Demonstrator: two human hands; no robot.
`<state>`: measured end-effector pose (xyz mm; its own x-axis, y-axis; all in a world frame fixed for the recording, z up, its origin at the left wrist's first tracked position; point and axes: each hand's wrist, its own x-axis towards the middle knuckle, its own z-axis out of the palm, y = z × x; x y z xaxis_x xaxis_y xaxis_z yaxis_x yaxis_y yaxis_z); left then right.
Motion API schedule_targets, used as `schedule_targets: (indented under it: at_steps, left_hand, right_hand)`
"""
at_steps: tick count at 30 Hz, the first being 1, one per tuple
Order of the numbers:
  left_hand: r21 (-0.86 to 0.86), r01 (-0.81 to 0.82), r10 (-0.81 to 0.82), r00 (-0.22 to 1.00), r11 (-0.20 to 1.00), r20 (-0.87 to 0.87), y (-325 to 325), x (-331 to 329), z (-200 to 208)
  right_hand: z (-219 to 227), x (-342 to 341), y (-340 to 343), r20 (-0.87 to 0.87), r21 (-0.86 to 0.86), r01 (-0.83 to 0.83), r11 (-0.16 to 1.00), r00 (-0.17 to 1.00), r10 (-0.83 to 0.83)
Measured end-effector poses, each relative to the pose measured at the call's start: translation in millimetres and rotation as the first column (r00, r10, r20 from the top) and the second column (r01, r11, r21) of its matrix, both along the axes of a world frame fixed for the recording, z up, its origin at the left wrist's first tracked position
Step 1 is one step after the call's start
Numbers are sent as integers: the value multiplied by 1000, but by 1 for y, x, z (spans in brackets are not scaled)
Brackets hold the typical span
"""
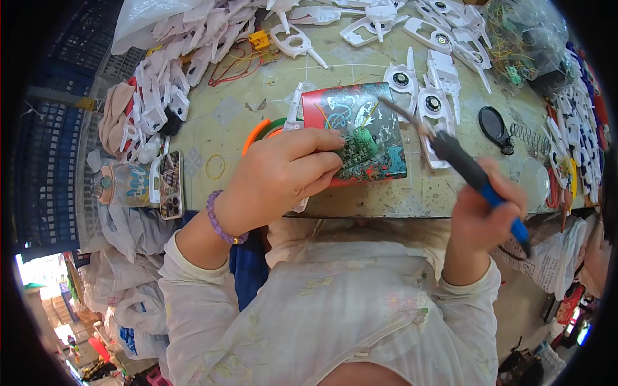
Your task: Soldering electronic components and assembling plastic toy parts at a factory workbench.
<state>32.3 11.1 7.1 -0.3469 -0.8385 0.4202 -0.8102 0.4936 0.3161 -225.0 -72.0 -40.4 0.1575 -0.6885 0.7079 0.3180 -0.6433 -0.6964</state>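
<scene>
My right hand (487, 215) is closed round the blue and black handle of a soldering iron (468, 164). Its thin tip points up and left, above the far right corner of a flat red and dark box (386, 168) with worn, patterned sides. On that box lies a small green circuit board (365, 143), its near left part under the fingers of my left hand (283, 161). Those fingers are pinched on the board's edge, with thin wires rising near it. A purple bead bracelet circles my left wrist. Orange and green rings (257, 134) peek out behind my left hand.
White plastic housings (434, 106) with round black parts cover the far side and right of the table. A phone (172, 183) and a clear bottle (125, 183) stand at left. A black round lid (494, 125), a wire coil (529, 138) and a clear cup (534, 179) sit at right.
</scene>
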Motion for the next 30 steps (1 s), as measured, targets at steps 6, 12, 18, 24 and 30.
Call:
schedule_targets:
  at_steps: [6,12,18,24,30]
  left_hand:
    - [-5,-3,4,997,1000,75,2,-2,4]
    - [-51,12,-4,989,999,149,3,-2,4]
    - [-94,28,-7,978,995,206,4,-2,4]
    - [-125,29,0,974,992,226,4,-3,2]
    - [-136,39,-7,975,990,224,1,-3,1]
  right_hand:
    - [13,-20,16,-67,-89,-41,995,997,35]
    - [12,-11,23,-105,-175,-37,984,994,19]
    - [13,-9,21,-191,-204,-111,973,979,72]
    - [15,-5,22,-272,-202,-76,976,962,19]
    - [10,-9,19,-197,-197,-106,975,978,67]
